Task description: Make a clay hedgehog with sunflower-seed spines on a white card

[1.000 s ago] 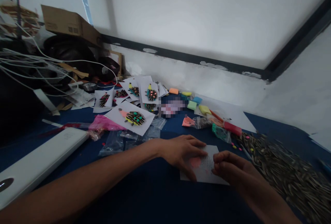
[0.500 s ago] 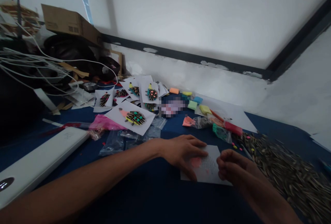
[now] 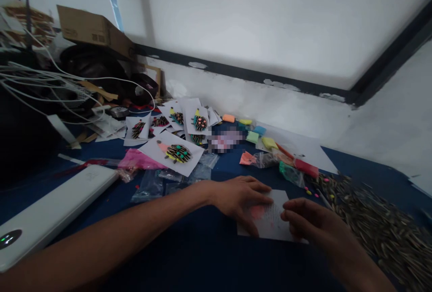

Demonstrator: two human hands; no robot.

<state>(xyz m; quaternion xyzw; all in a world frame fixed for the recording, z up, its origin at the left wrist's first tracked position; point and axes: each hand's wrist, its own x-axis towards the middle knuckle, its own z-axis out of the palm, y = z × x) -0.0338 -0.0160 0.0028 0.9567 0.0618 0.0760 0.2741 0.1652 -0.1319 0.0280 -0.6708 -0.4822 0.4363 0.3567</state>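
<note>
A small white sheet of paper (image 3: 281,229) lies on the blue tabletop, with a salmon-pink clay patch (image 3: 257,212) and a grey printed pattern on it. My left hand (image 3: 241,199) rests on the sheet's left side, fingers spread around the pink patch. Over the right side of the sheet is my right hand (image 3: 310,220), its thumb and fingertips pinched together. What sits between those fingertips, if anything, is too small to make out. To the right of this hand spreads a heap of striped sunflower seeds (image 3: 381,224).
Behind the hands lie a finished hedgehog card (image 3: 172,152), several more cards, coloured clay blocks (image 3: 252,137) and a red clay packet (image 3: 306,167). Clear plastic bags (image 3: 148,186) and a white power bank (image 3: 60,213) are on the left, near tangled white cables (image 3: 43,80).
My right hand has shifted slightly left over the sheet, and its fingers have come into a pinch. My left hand keeps its place on the paper. The view has turned very slightly.
</note>
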